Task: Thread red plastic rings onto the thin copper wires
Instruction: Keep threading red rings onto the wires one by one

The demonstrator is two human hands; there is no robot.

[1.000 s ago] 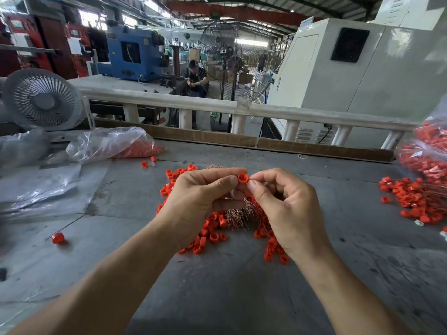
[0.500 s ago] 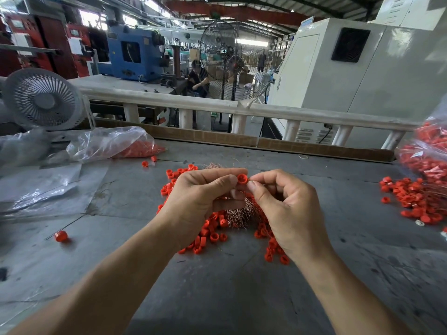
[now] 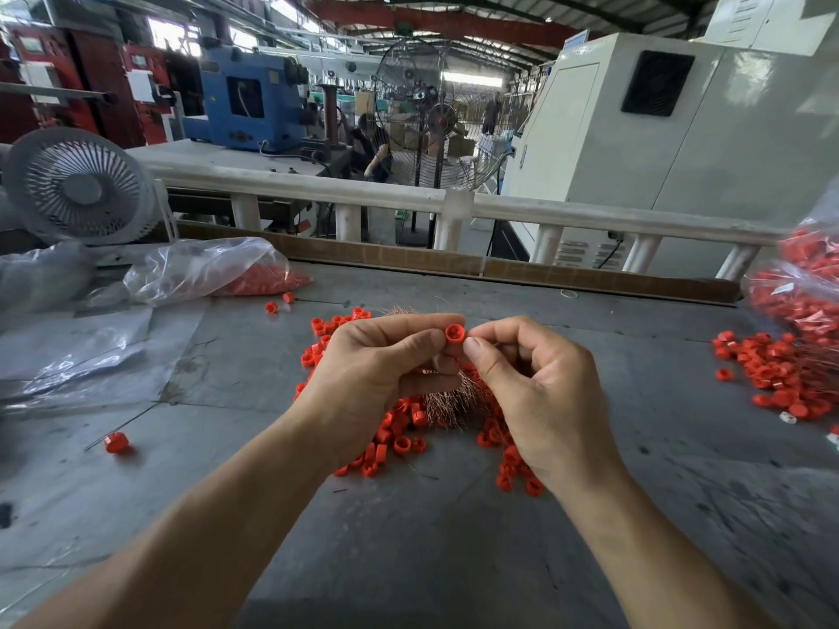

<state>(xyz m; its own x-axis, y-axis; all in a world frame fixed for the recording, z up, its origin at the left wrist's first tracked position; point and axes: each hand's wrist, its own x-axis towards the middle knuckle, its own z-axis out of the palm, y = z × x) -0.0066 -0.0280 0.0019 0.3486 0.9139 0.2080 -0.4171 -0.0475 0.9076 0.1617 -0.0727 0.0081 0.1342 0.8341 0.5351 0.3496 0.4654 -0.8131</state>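
Note:
My left hand [image 3: 377, 379] pinches a small red plastic ring [image 3: 454, 333] between thumb and forefinger, held up above the grey table. My right hand [image 3: 540, 392] meets it from the right, thumb and forefinger pinched together at the ring's edge; any wire between those fingers is too thin to see. Under both hands lies a bundle of thin copper wires [image 3: 449, 401], partly hidden by my fingers. Around the bundle is a heap of loose red rings [image 3: 395, 438].
A second heap of red rings [image 3: 781, 379] and a full clear bag [image 3: 808, 288] sit at the right edge. At the left lie a clear bag with rings [image 3: 213, 270], plastic sheets, a lone ring [image 3: 116, 442] and a small fan [image 3: 77, 188]. A white rail [image 3: 454, 204] borders the table's far side.
Both hands stay almost in place, pinched at the ring. The ring has turned slightly between the fingertips.

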